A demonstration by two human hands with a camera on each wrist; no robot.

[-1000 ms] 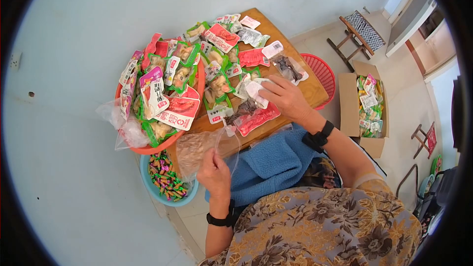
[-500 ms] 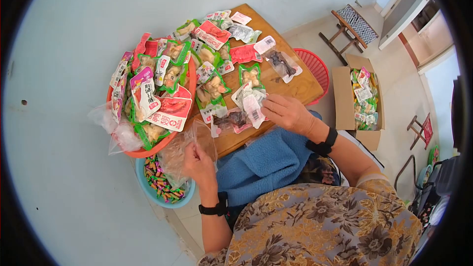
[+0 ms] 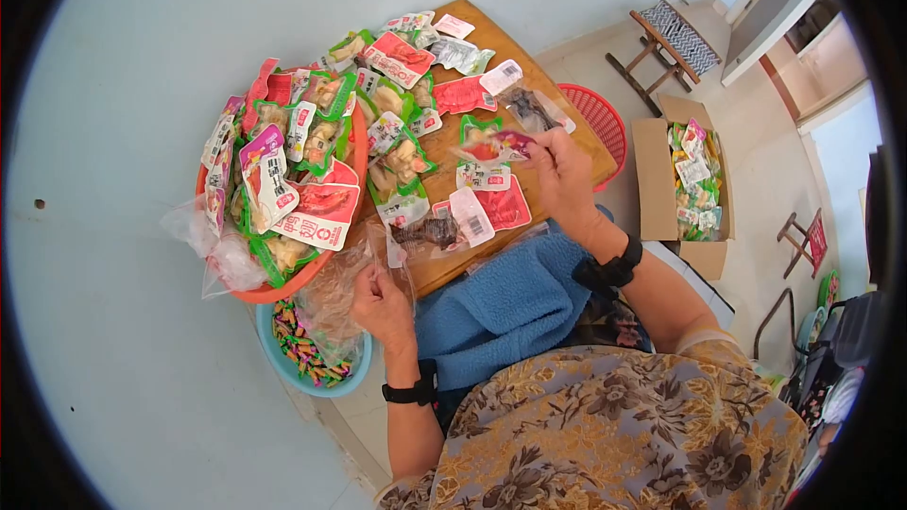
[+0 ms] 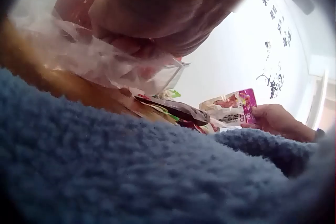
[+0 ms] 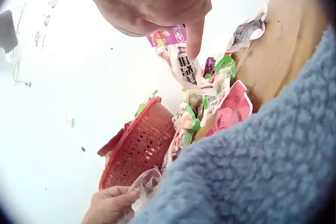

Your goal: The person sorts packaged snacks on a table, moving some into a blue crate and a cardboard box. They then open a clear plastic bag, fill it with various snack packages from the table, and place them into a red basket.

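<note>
My right hand (image 3: 567, 179) pinches one end of a purple-and-white snack packet (image 3: 497, 146), held over the packets on the wooden table. In the right wrist view the packet (image 5: 184, 69) hangs below the fingers, dark lettering on its white part. My left hand (image 3: 383, 307) pinches the edge of a clear plastic bag (image 3: 326, 312), which spreads over the table corner and the blue basin. Below my right hand lie a red packet (image 3: 505, 206) and a packet with a barcode label (image 3: 470, 215). The left wrist view shows the bag (image 4: 110, 61) crumpled beneath the left hand.
At the left an orange-red basket (image 3: 283, 293) is heaped with packets. A blue basin (image 3: 316, 387) of small wrapped sweets stands below it. A red basket (image 3: 597, 123) and a cardboard box (image 3: 652, 179) of packets are right of the table (image 3: 576, 137). Blue fleece (image 3: 501, 297) covers the lap.
My right hand rises from the packets near the table's front with the purple-and-white packet. Earlier my left hand shifted left with the bag; since then it has barely moved.
</note>
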